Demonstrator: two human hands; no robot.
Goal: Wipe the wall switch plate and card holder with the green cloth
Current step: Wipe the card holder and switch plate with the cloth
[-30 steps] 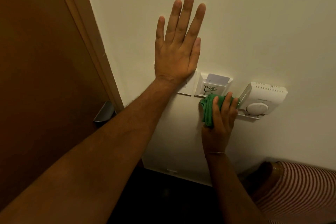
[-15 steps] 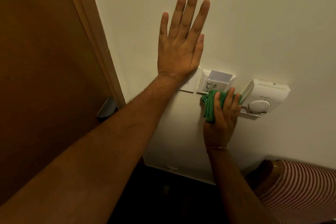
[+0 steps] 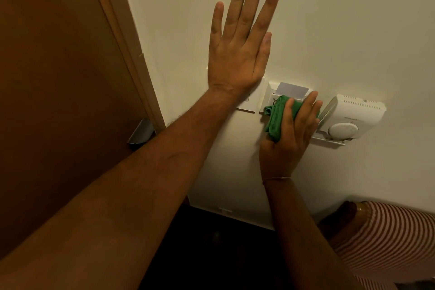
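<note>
My left hand (image 3: pixel 240 47) lies flat and open on the cream wall, its heel and wrist covering most of the white switch plate (image 3: pixel 250 102). Just to the right of that plate is the white card holder (image 3: pixel 270 92) with a pale key card (image 3: pixel 293 91) standing in its slot. My right hand (image 3: pixel 290 134) presses the folded green cloth (image 3: pixel 274 117) against the lower face of the card holder, and the cloth hides the holder's front.
A white thermostat (image 3: pixel 348 120) with a round dial is mounted right of the card holder, touching distance from my right fingers. A brown door (image 3: pixel 58 77) with a metal handle (image 3: pixel 140 134) fills the left. A striped sleeve (image 3: pixel 386 242) shows at lower right.
My right hand has slid the green cloth upward, from below the card holder onto its front face. My left hand stays flat on the wall.
</note>
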